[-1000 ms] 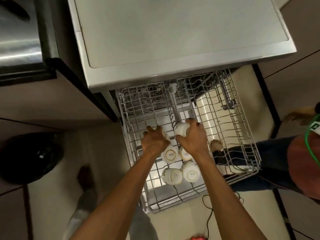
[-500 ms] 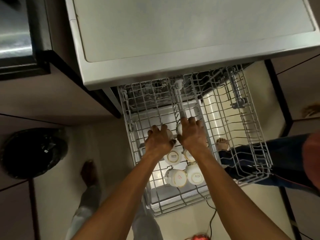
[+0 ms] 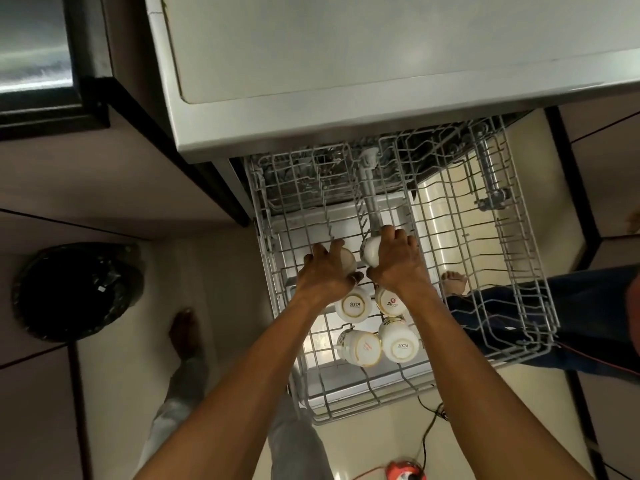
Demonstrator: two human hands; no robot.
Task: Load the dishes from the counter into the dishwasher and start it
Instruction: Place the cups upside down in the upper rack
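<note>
Pale floor tiles run under a grey steel top, and from beneath it a wire rack stands pulled out toward the person. Both bare arms reach forward and down, nearly parallel, and the hands meet side by side over the middle of the rack. The left hand lies palm down with its fingers curled over a cream cup, thumb pointing toward the other hand. The right hand grips a white cup from above, knuckles up, and the cup's rounded body pokes out to the left of the fingers. The two cups sit just beside each other, low in the rack; whether they rest on the wires I cannot tell. Just nearer than the hands, four more cups stand upside down in two pairs, bases up. Left of the left arm a black bin sits on the floor, and the person's bare foot shows beside that arm. Right of the right hand, through the wires, another person's foot and jeans leg are visible. A black cable trails near the right forearm.
</note>
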